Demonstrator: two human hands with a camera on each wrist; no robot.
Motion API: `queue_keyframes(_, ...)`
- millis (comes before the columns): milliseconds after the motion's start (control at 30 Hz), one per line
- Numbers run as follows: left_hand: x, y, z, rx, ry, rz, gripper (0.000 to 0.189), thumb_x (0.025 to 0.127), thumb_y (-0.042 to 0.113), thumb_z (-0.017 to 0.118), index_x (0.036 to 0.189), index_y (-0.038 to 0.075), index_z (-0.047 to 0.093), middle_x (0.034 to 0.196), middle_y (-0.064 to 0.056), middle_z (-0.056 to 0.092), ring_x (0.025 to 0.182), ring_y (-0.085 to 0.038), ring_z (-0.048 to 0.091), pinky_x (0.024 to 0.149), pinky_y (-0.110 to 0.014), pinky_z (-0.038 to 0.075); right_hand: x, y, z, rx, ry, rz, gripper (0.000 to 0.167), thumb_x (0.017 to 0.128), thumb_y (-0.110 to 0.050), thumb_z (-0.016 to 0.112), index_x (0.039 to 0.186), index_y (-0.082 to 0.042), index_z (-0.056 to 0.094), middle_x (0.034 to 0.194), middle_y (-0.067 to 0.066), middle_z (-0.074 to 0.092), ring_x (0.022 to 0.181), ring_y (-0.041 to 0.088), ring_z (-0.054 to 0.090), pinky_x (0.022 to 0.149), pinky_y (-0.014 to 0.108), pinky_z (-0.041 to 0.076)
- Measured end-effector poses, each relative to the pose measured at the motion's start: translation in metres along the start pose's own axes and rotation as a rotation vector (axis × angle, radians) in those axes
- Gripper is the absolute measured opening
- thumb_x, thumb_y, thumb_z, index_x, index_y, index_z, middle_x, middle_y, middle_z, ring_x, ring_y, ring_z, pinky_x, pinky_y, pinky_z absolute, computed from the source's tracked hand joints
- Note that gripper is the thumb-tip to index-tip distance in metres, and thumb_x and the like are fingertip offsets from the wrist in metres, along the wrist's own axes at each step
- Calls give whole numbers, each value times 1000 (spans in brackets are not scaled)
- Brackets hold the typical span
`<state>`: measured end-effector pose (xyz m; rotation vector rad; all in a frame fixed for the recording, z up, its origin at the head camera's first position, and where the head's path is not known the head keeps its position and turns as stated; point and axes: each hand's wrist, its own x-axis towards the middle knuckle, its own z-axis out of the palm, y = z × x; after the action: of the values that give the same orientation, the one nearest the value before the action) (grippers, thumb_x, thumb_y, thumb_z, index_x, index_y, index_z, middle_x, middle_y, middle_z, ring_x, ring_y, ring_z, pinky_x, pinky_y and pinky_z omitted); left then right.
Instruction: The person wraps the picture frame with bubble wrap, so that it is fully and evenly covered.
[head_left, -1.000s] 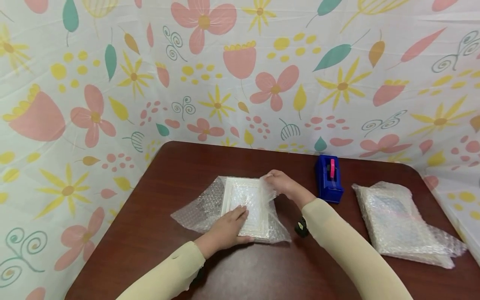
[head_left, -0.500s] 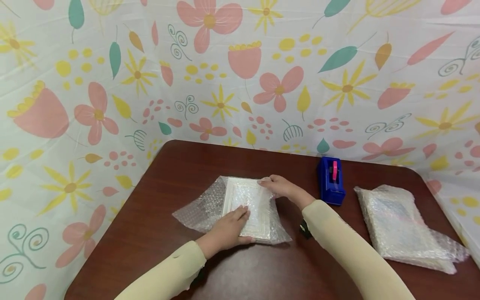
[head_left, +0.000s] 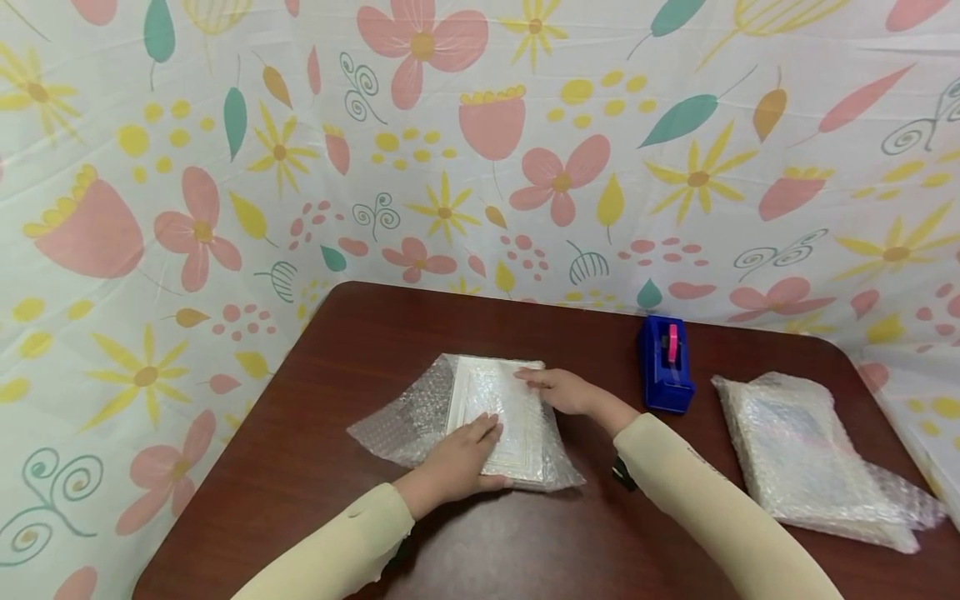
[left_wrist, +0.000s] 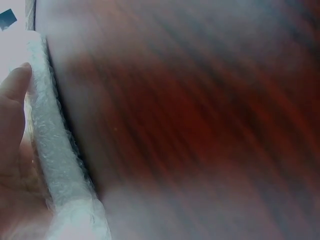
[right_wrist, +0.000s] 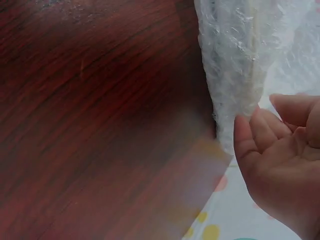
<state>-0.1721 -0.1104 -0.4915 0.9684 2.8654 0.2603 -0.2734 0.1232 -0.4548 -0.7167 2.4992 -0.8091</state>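
Note:
A white picture frame point(head_left: 474, 385) lies on the table with clear bubble wrap point(head_left: 405, 421) under it and over its right part. My left hand point(head_left: 450, 465) rests flat across its lower left area, thumb along the near edge. In the left wrist view, the thumb point(left_wrist: 15, 85) lies against the wrapped side of the bundle. My right hand point(head_left: 567, 392) is at the upper right edge, fingers extended over the wrapped face. In the right wrist view, relaxed fingertips point(right_wrist: 243, 131) touch the bubble wrap point(right_wrist: 235, 60) along the side.
A blue tape dispenser point(head_left: 667, 371) with a pink roll stands at the back right of the brown table point(head_left: 360, 333). Right of it lies another bubble-wrapped bundle point(head_left: 795, 454), with loose wrap trailing right. A floral cloth point(head_left: 420, 192) hangs behind and beside the table.
My right hand has brought the wrap's right flap down onto the picture frame, let go of it, and moved slightly nearer along the edge. My left hand stays in place on the picture frame.

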Motion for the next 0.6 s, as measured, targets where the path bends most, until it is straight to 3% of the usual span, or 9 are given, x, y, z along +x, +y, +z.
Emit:
queue_keyframes(200,1,1,-1,5,-4,8,81,96,58,63,152,2,47,162,-13,43,151,-28,43,120,-39,43,0,6,12,-191,64,-163,46,102,3,48,148,1,51,157,26,43,139,44,49,113,56,44)
queue_keyframes(333,1,1,0,19,-5,7,81,96,59,62,153,3,47,162,-12,44,150,-28,44,121,-38,43,-6,11,22,-285,89,-152,51,106,-20,55,153,-5,46,162,21,39,140,42,45,115,66,33)
queue_keyframes(433,0,1,0,26,-7,3,82,96,60,62,153,3,46,162,-12,44,150,-27,44,121,-38,43,-9,15,32,-302,81,-117,66,105,-42,55,159,-9,37,169,16,29,156,45,26,121,75,15)
queue_keyframes(600,-1,0,-1,33,-9,7,81,96,59,62,152,2,47,162,-13,45,149,-27,46,120,-38,43,-6,17,45,-310,105,-54,81,100,-60,52,162,-13,30,173,11,19,161,40,9,124,73,8)
